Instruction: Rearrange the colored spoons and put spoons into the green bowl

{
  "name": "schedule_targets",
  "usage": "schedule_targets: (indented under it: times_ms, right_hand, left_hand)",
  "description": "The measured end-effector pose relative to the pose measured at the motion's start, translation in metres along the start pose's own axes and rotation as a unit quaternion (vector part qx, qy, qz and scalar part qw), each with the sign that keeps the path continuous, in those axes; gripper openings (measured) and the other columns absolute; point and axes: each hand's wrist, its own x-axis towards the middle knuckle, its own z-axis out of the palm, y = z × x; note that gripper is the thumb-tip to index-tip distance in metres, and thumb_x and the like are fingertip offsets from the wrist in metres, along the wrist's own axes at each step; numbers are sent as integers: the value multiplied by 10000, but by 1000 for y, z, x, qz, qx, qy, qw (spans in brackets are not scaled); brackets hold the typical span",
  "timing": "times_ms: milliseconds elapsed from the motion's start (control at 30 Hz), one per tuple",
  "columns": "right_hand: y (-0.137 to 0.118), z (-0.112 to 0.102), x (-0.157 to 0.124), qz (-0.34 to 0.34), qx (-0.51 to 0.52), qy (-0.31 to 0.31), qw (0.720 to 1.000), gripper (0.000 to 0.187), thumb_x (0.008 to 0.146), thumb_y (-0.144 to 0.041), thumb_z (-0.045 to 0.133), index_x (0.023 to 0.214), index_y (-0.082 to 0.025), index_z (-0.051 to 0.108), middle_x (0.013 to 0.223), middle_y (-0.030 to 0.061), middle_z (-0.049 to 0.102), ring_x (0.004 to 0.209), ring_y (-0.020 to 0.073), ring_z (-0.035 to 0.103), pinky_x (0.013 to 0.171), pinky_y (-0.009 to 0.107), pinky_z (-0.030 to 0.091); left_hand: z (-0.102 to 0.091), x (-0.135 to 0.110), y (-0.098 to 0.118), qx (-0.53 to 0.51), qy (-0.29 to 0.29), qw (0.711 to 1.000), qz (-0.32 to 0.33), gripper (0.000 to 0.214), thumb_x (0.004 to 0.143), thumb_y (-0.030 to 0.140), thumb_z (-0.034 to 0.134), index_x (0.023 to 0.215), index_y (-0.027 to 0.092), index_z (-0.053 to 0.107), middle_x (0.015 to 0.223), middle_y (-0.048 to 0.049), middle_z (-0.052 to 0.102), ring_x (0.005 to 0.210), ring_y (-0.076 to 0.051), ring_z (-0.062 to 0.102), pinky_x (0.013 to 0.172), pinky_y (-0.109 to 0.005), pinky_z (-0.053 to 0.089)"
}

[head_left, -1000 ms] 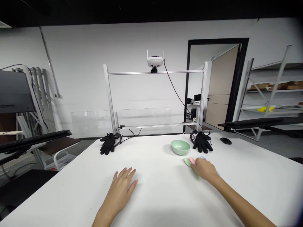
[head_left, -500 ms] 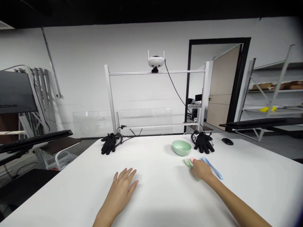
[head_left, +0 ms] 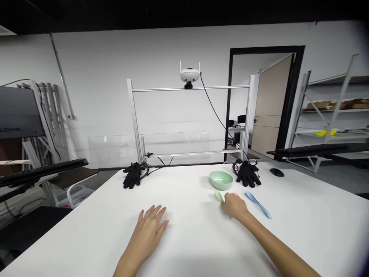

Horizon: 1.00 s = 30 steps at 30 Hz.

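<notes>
Two bare hands over a white table (head_left: 187,246). Right hand (head_left: 235,206): bent over the middle of a green spoon (head_left: 218,196), leaving its head in view ahead and a bit of handle below. No telling whether gripping it or merely resting on it, fingertips being out of sight. Just past the knuckles, a sliver of what looks like a pink spoon (head_left: 235,194), mostly hidden. Left hand (head_left: 147,231): palm down, fingers spread, holding nothing, well apart from the spoons.

For careful handling, best pinch one handle alone, near its middle; keep the wrist low and steady; avoid sweeping the pink spoon along with the green. Leave the left hand out of the way.

Farther right, a blue spoon (head_left: 258,205), lying slantwise, clear of the fingers. Beyond the spoons, a green bowl (head_left: 221,181), upright; beside it, a black glove (head_left: 248,174); then a black mouse (head_left: 277,172).
</notes>
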Motion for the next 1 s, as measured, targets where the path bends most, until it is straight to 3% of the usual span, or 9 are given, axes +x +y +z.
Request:
schedule_targets:
  times_ms: [267, 767, 1000]
  right_hand:
    - [-2, 13, 3, -13, -17, -16, 1000, 319, 905, -211, 498, 1135, -95, 686, 1125, 208, 721, 1123, 299, 667, 829, 339, 469]
    - [-10, 2, -11, -14, -6, -15, 1000, 309, 911, -196, 482, 1109, -94, 695, 1142, 206, 730, 1116, 300, 682, 830, 344, 464]
    - [-10, 2, -18, -17, 3, -5, 1000, 439, 974, -474, 472, 1057, -115, 710, 1101, 197, 739, 1091, 323, 680, 821, 368, 476]
  left_hand:
    - [3, -2, -3, -3, 1, 1000, -4, 524, 1050, 497, 370, 1487, 265, 541, 1550, -80, 544, 1481, -329, 418, 1208, -610, 302]
    - [3, -1, -3, -3, 3, 1000, -2, 519, 1050, 495, 372, 1483, 270, 547, 1545, -80, 549, 1475, -331, 427, 1205, -603, 308]
    - [5, 0, -5, -6, 12, 1000, 0, 514, 1046, 503, 375, 1473, 285, 557, 1529, -75, 568, 1465, -330, 442, 1200, -601, 315]
